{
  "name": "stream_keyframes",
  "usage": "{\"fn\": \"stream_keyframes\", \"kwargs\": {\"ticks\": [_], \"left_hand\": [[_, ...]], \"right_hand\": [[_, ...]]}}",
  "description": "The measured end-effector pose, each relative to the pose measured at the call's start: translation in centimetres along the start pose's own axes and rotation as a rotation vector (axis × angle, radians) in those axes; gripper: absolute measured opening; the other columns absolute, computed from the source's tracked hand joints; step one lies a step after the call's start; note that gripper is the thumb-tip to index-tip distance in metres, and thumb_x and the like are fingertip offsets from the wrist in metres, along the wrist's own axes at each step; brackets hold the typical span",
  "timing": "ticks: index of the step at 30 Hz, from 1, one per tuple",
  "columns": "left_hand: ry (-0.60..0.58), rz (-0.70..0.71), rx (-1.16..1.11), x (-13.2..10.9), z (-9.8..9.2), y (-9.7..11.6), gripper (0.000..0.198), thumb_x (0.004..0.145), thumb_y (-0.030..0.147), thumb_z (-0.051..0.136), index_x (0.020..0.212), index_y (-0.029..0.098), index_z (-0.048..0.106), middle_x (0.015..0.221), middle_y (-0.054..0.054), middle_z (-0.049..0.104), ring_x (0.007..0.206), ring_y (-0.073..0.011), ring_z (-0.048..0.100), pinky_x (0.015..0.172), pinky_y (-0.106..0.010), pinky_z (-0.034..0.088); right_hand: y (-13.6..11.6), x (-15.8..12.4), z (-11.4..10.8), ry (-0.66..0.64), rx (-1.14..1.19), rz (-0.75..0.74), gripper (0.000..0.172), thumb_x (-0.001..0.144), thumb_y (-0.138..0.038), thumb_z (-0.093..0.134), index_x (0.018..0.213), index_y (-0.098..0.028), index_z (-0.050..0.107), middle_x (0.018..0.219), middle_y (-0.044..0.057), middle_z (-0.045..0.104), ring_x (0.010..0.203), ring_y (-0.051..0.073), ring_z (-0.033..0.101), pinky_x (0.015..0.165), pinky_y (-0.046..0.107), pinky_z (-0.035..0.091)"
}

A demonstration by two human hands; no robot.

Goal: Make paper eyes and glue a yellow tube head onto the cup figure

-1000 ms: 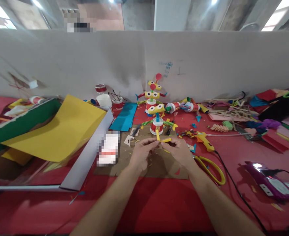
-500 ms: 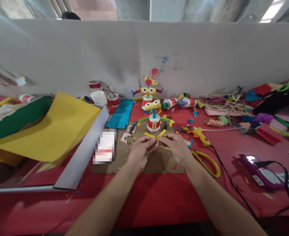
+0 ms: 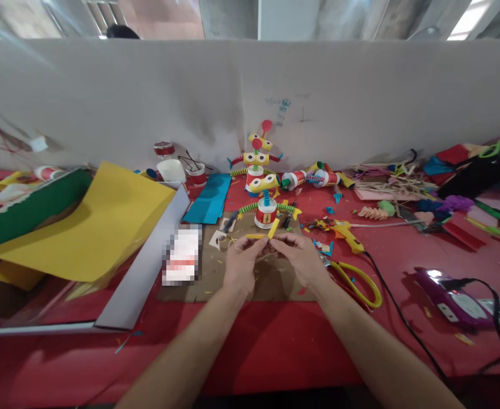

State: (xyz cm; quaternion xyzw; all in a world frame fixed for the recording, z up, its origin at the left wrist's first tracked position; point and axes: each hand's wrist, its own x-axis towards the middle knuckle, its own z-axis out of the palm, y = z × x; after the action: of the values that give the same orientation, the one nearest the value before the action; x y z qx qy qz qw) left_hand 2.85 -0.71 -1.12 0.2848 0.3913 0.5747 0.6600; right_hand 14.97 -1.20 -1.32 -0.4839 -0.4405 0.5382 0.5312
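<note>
Over the brown cardboard mat point(image 3: 215, 278), my left hand point(image 3: 245, 261) and my right hand point(image 3: 294, 258) meet at the fingertips. Both pinch a small folded yellow paper strip point(image 3: 274, 228); one part of it points up and right, another lies out to the left. Just beyond the fingers stands a paper-cup figure point(image 3: 266, 213) with green spring-like arms, a blue neck and a yellow head with eyes. Two similar figures point(image 3: 256, 159) stand behind it, near the white partition.
A yellow glue gun point(image 3: 347, 234) and yellow-handled scissors point(image 3: 360, 275) lie right of the mat. Left are blue sheets point(image 3: 210, 199) and a box point(image 3: 139, 272) under a yellow sheet point(image 3: 92, 227). A purple device point(image 3: 454, 298) with a black cable sits at the right.
The yellow strip has turned: its right part stands steeper and its left part lies flatter. My hands have shifted slightly, and more of the scissors shows beside my right wrist.
</note>
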Motion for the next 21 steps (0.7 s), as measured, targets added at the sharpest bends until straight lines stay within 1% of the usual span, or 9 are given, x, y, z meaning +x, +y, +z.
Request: {"fn": "stream_keyframes", "kwargs": {"ticks": [6, 10, 13, 15, 17, 21], "left_hand": [[0.015, 0.018, -0.003, -0.13, 0.09, -0.05, 0.018, 0.058, 0.021, 0.077, 0.072, 0.014, 0.068, 0.071, -0.002, 0.069, 0.069, -0.0116, 0.064, 0.076, -0.026, 0.05], [-0.031, -0.078, -0.011, -0.01, -0.13, 0.22, 0.018, 0.058, 0.02, 0.077, 0.071, 0.013, 0.069, 0.07, -0.003, 0.07, 0.066, -0.0108, 0.063, 0.069, -0.023, 0.049], [-0.013, -0.154, -0.004, 0.02, -0.19, 0.42, 0.018, 0.058, 0.021, 0.077, 0.072, 0.012, 0.07, 0.069, -0.004, 0.07, 0.064, -0.0102, 0.063, 0.063, -0.019, 0.047], [0.004, -0.181, 0.016, 0.0, -0.15, 0.48, 0.019, 0.057, 0.022, 0.078, 0.071, 0.012, 0.07, 0.066, -0.004, 0.069, 0.062, -0.0095, 0.062, 0.058, -0.018, 0.045], [0.016, -0.182, 0.03, -0.03, -0.05, 0.48, 0.02, 0.055, 0.023, 0.079, 0.069, 0.012, 0.07, 0.062, -0.004, 0.068, 0.06, -0.0088, 0.061, 0.055, -0.017, 0.043], [0.022, -0.16, 0.0, -0.04, 0.16, 0.48, 0.021, 0.053, 0.024, 0.08, 0.068, 0.012, 0.069, 0.061, -0.003, 0.067, 0.058, -0.008, 0.059, 0.056, -0.018, 0.042]], "right_hand": [[0.0, -0.18, 0.27, 0.03, -0.071, -0.066, 0.017, 0.068, -0.033, 0.067, 0.075, -0.019, 0.072, 0.071, 0.001, 0.068, 0.064, 0.014, 0.056, 0.063, 0.027, 0.042], [-0.09, -0.13, -0.03, 0.057, -0.151, -0.123, 0.017, 0.071, -0.033, 0.064, 0.074, -0.019, 0.072, 0.067, 0.001, 0.066, 0.063, 0.014, 0.055, 0.062, 0.027, 0.042], [0.09, 0.01, -0.35, 0.076, -0.197, -0.115, 0.016, 0.07, -0.033, 0.064, 0.072, -0.018, 0.071, 0.066, 0.0, 0.066, 0.06, 0.014, 0.055, 0.06, 0.027, 0.042], [0.32, 0.1, -0.49, 0.076, -0.21, -0.1, 0.016, 0.07, -0.033, 0.064, 0.07, -0.018, 0.07, 0.064, 0.0, 0.065, 0.058, 0.013, 0.055, 0.059, 0.026, 0.042], [0.55, 0.13, -0.54, 0.068, -0.214, -0.094, 0.017, 0.069, -0.034, 0.065, 0.069, -0.017, 0.069, 0.063, 0.0, 0.066, 0.057, 0.013, 0.055, 0.058, 0.026, 0.042], [0.57, -0.05, -0.39, 0.062, -0.21, -0.113, 0.021, 0.069, -0.036, 0.065, 0.074, -0.017, 0.07, 0.068, 0.002, 0.068, 0.06, 0.014, 0.057, 0.058, 0.026, 0.043]]}}
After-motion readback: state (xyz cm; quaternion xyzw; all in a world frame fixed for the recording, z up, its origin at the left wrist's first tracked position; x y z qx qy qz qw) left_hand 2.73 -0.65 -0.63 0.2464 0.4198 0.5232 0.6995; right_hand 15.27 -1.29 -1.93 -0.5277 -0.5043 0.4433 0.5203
